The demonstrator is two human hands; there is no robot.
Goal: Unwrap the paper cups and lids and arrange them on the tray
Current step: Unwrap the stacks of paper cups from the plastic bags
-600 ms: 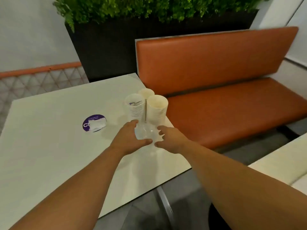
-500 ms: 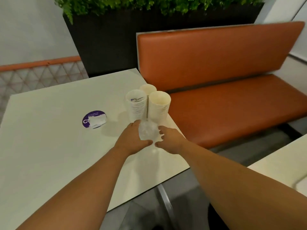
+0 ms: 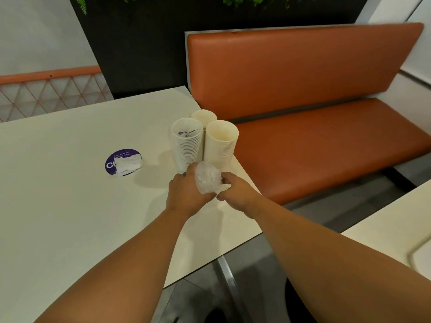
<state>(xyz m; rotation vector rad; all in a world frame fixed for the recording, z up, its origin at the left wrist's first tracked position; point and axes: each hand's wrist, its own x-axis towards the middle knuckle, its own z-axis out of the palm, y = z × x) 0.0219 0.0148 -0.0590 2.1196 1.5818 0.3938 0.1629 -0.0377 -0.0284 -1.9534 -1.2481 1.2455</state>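
Two hands, left hand (image 3: 186, 194) and right hand (image 3: 235, 191), pinch a crumpled clear wrapper (image 3: 207, 180) between them, probably gathering it away; three cup stacks (image 3: 220, 143) stand just beyond.

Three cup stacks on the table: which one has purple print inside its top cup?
The left stack, nearest the purple sticker. Its top cup shows a purple mark inside; the right stack and rear stack look plain cream inside.

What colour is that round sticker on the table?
The round sticker is purple with white writing, partly covered by a crumpled white paper. The head view shows it.
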